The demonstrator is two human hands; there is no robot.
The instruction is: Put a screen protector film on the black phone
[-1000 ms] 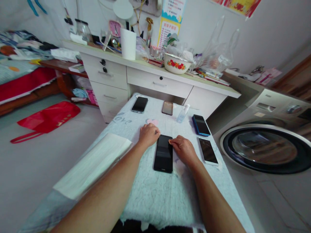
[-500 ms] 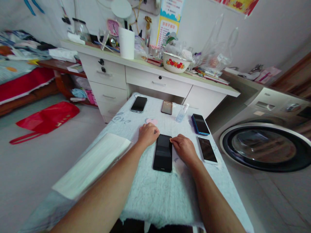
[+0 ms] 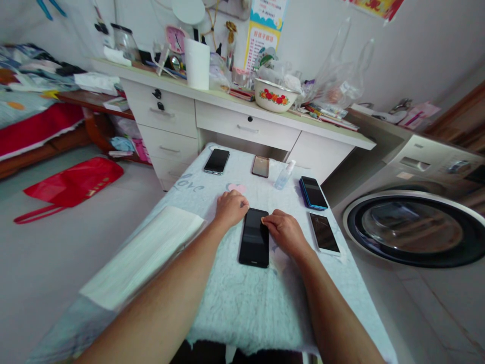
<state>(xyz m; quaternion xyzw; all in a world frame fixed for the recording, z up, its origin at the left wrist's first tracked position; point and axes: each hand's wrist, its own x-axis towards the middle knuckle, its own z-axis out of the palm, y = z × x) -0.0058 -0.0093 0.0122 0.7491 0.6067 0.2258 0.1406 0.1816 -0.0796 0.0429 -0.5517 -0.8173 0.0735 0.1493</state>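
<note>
- Blk phone (image 3: 253,242) lies flat, face up, scrn dark, on the cloth (image 3: 242,308) btwn both hands; work on it looks underway, prob. unfinished.
- L hand (image 3: 232,208): fingers curled in at phone's top-L corner; can't tell if gripping.
- R hand (image 3: 282,227): thumb + fingertips drawn together over R edge, nr top; can't tell if pinching anything.
- White phone (image 3: 325,233), blue-edged phone (image 3: 313,193), spray btl (image 3: 284,175) apart, untouched; whether those phones are done or left, can't tell.
</note>
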